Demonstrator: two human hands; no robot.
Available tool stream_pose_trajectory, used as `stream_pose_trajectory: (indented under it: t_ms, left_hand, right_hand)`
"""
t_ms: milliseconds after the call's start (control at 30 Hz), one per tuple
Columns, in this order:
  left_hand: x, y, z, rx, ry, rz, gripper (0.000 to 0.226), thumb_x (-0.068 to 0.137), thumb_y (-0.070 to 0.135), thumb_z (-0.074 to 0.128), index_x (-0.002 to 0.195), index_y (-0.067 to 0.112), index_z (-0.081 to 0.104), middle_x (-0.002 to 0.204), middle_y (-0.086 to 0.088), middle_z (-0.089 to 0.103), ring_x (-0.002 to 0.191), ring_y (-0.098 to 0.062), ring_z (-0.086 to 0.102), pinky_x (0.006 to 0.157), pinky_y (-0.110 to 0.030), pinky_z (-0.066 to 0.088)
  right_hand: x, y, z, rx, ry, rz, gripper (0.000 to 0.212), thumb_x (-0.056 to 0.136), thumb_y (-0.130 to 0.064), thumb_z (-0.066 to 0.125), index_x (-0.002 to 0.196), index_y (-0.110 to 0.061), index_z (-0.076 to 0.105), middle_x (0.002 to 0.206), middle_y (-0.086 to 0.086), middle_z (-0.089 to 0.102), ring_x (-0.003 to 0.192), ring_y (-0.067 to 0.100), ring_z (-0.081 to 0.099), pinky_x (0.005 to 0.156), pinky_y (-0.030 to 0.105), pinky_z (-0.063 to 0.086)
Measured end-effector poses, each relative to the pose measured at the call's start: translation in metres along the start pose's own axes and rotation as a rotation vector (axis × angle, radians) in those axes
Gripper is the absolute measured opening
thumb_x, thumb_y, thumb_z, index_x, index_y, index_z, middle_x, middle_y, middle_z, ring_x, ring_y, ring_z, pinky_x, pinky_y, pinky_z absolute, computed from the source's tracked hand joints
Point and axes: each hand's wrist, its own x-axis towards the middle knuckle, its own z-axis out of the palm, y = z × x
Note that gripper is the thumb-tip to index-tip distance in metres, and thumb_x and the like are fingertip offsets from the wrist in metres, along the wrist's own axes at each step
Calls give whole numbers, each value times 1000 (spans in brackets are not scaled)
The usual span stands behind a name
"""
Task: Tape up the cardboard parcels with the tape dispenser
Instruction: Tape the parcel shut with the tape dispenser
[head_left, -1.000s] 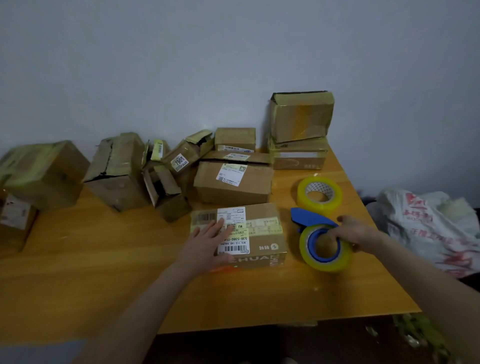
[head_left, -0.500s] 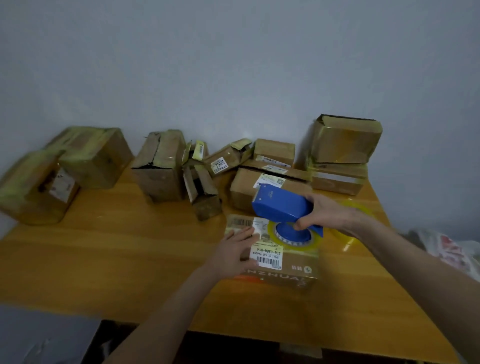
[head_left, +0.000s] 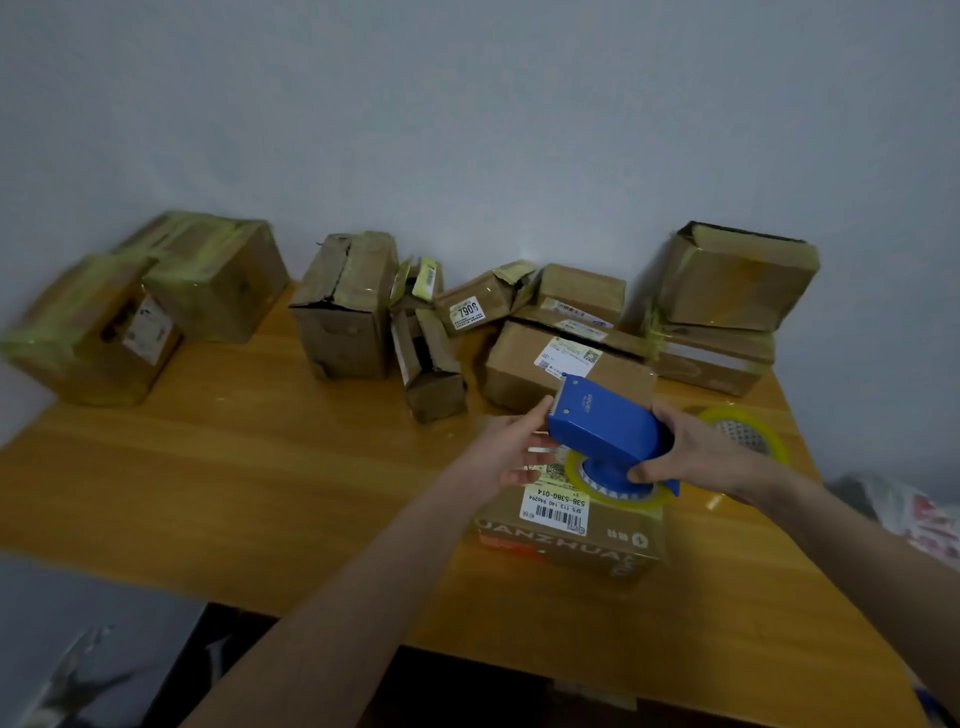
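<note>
A blue tape dispenser (head_left: 605, 423) with a yellowish tape roll (head_left: 613, 491) under it hovers over a labelled cardboard parcel (head_left: 571, 530) at the table's front right. My right hand (head_left: 691, 449) grips the dispenser from its right side. My left hand (head_left: 511, 449) reaches up to the toothed front end of the dispenser, its fingers beside the cutter and above the parcel's label. Whether those fingers pinch the tape end is hidden by blur.
Several more cardboard parcels stand along the wall on the wooden table (head_left: 234, 483): two taped ones (head_left: 156, 306) far left, a tall one (head_left: 348, 306), a stack (head_left: 727, 296) at the right. A spare tape roll (head_left: 743, 434) lies at the right. A plastic bag (head_left: 914, 514) lies beyond the table's right edge.
My right hand lifted the dispenser from the table and carried it left over the parcel. My left hand left the parcel's top and rose to the dispenser's cutter end.
</note>
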Motion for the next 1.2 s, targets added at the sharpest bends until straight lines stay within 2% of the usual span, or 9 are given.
stream_pose_trajectory:
  t_ms: [100, 233, 300, 433, 567, 633, 733, 933, 1200]
  left_hand:
    - [5, -3, 6, -48, 27, 4, 29, 90, 34, 62, 112, 15, 63, 107, -3, 68, 96, -15, 61, 77, -26, 49]
    - [8, -2, 1, -17, 81, 20, 7, 93, 19, 59, 97, 17, 64, 101, -2, 68, 95, -15, 61, 78, -27, 49]
    - [9, -1, -2, -13, 62, 22, 10, 96, 22, 54, 96, 18, 63, 101, -1, 68, 94, -14, 62, 78, -29, 50]
    - [7, -1, -10, -92, 34, -10, 35, 101, 32, 36, 91, 18, 66, 99, 0, 69, 98, -18, 61, 74, -32, 47]
    - [5, 2, -12, 73, 108, 8, 27, 93, 41, 54, 92, 16, 65, 96, 0, 69, 97, -17, 62, 68, -27, 48]
    - [5, 5, -12, 127, 169, 41, 16, 90, 31, 63, 89, 14, 64, 89, -1, 70, 89, -14, 64, 62, -23, 49]
    - [2, 12, -16, 156, 239, 99, 6, 91, 16, 61, 88, 14, 65, 77, -2, 67, 67, -8, 62, 54, -17, 50]
    - [-2, 13, -29, 206, 273, 185, 6, 91, 14, 60, 88, 14, 65, 76, -2, 64, 67, -9, 61, 53, -17, 50]
    - [-10, -9, -82, 150, 420, 165, 15, 87, 18, 68, 78, 6, 71, 67, -1, 60, 61, -10, 58, 51, -19, 53]
  right_hand:
    - [-2, 4, -2, 10, -10, 0, 55, 70, -11, 83, 114, -16, 50, 107, 4, 61, 97, 16, 63, 77, 28, 55]
    - [-3, 3, -2, 13, -32, -15, 53, 71, -12, 82, 111, -21, 49, 106, 1, 61, 95, 12, 63, 69, 20, 52]
    - [-2, 2, -3, 12, -35, -19, 53, 71, -11, 82, 111, -22, 49, 107, 1, 60, 97, 14, 62, 72, 23, 53]
    - [-3, 0, -4, -4, -38, -41, 49, 72, -9, 81, 107, -21, 49, 105, 1, 59, 95, 13, 62, 70, 21, 52]
    - [-1, -6, -3, -40, -42, -85, 46, 73, -7, 80, 103, -25, 50, 103, 1, 59, 93, 13, 62, 66, 18, 52]
    - [1, -11, -2, -65, -32, -113, 46, 73, -8, 80, 103, -25, 51, 103, 2, 60, 92, 14, 62, 67, 19, 53]
    - [0, -24, -4, -135, 7, -191, 47, 73, -13, 81, 103, -32, 51, 99, -5, 60, 87, 10, 62, 64, 16, 49]
    - [-3, -50, -11, -305, 5, -323, 63, 71, -26, 82, 120, -32, 42, 106, -16, 53, 93, 7, 58, 70, 16, 47]
    - [-12, -30, -25, -333, 8, -256, 59, 71, -25, 81, 113, -40, 43, 102, -15, 58, 89, 2, 59, 66, 14, 44]
